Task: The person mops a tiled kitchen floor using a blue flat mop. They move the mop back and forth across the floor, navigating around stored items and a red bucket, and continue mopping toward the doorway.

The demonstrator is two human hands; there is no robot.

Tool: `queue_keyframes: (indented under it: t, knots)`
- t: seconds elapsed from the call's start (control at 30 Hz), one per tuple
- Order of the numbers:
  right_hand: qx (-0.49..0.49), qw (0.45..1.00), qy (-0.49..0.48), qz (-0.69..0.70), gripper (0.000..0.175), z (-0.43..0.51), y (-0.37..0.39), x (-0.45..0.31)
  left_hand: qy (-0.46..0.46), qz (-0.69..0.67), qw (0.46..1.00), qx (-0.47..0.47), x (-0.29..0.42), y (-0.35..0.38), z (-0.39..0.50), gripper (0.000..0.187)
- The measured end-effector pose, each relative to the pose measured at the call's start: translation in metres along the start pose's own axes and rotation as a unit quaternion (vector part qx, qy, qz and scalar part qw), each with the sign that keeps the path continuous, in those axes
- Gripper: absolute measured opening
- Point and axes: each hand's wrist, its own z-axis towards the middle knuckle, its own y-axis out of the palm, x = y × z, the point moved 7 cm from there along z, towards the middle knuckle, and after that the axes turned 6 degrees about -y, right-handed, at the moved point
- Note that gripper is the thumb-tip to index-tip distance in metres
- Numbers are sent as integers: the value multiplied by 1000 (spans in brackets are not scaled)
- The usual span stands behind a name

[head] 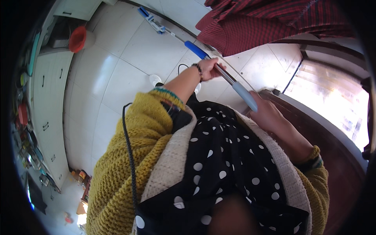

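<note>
A long-handled mop (225, 73) runs slantwise in front of me, with a metal pole, a dark blue sleeve and a pale blue grip at its near end. Its blue and white head (151, 20) lies over the tiled floor at the top. My left hand (209, 69), with a beaded bracelet at the wrist, closes round the metal part of the pole just below the dark blue sleeve. At the pale blue end grip is my right hand (263, 110), its fingers partly hidden behind the grip.
Pale cabinets (50, 88) line the left side, near a bin with a red rim (77, 39). Red and black checked cloth (235, 32) hangs at the upper right, above the floor. A dark red wooden surface (332, 158) and a bright window (329, 94) stand at the right.
</note>
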Motion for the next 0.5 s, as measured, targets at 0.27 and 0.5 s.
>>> queue_keyframes:
  t: [0.27, 0.5]
  knots:
    - [22, 999, -33, -26, 46, 18, -22, -14, 38, -1, 998, -55, 32, 12, -11, 26]
    - [-1, 997, -62, -36, 54, 79, 16, -34, 139, -75, 979, 126, 83, -49, 1, 22]
